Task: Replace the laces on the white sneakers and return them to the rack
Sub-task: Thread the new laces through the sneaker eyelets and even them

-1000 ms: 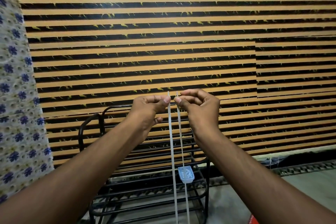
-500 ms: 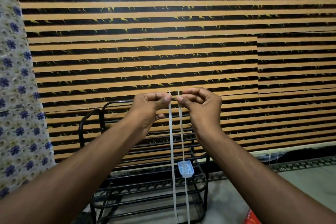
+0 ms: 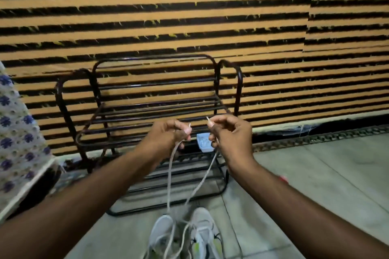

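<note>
Lacing, head view: a person is holding up the two ends of a pale lace (image 3: 169, 174), one end in each hand, over a pair of white sneakers (image 3: 161, 231).
Left hand (image 3: 168, 134): is pinching one strand between thumb and curled fingers, with the lace tip poking out above the fingertips.
Right hand (image 3: 229, 134): is gripping the other strand the same way, its tip sticking up above the thumb; the two hands are staying a little apart.
Lace: both strands are hanging slack and coming together low down, between the two shoes. The picture is blurring here, so which shoe the lace is running through cannot be told.
Sneakers: are sitting side by side on the floor (image 3: 315, 174) at the bottom edge of the view, toes pointing toward the rack (image 3: 147, 109), just in front of it and not on it.
Rack: a black wire frame is standing against the striped wall (image 3: 189, 17), beyond the hands.
Tag (image 3: 203, 143): a small pale square is showing between the hands; whether it is hanging on the lace cannot be told.
Cloth (image 3: 12, 132): a flower-patterned fabric is hanging at the left edge.
Done so far: a lace seems to be going into at least one shoe, and the ends are likely being evened up.
Left to do: by the look of it, the threading is far from finished, nothing is being tied yet, and both shoes are waiting to go back on the rack.
</note>
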Motion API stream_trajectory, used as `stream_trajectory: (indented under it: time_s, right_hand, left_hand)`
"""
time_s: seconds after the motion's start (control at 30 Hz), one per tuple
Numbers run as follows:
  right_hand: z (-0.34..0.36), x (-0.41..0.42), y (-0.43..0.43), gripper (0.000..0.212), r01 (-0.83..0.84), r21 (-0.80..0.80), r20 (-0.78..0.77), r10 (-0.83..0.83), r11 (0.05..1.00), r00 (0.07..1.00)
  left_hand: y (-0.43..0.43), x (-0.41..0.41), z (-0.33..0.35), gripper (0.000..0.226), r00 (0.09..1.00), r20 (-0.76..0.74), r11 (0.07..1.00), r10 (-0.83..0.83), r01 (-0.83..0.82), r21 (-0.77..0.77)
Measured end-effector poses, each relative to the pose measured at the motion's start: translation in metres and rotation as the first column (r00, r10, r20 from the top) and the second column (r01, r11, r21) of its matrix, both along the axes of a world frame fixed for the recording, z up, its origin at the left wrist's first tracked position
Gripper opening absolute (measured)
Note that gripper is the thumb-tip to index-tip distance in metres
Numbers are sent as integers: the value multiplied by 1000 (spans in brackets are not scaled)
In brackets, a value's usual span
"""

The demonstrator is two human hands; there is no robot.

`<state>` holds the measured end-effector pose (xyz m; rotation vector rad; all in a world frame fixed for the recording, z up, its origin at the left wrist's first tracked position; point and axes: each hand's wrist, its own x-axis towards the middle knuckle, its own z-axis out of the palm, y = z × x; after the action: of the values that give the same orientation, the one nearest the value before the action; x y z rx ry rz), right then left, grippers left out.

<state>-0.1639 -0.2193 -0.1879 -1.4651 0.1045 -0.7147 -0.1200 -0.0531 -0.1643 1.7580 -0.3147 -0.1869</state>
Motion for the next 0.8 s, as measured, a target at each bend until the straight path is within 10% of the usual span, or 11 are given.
stream_trajectory:
  time_s: [0.27, 0.63, 0.8]
  right_hand:
    - [-103, 21, -4, 9, -45, 6, -171, 45, 999, 984]
    - [-178, 33, -14, 4, -70, 15, -271, 71, 997, 960]
    - [-187, 32, -22, 4, -88, -9, -278, 82, 996, 957]
  left_hand:
    - [8, 15, -153, 20, 998, -20, 929, -61, 64, 363]
    - [10, 5, -266, 19, 961, 28, 410, -275, 91, 908]
    - [-7, 1, -274, 20, 908, 223, 503, -356, -15, 864]
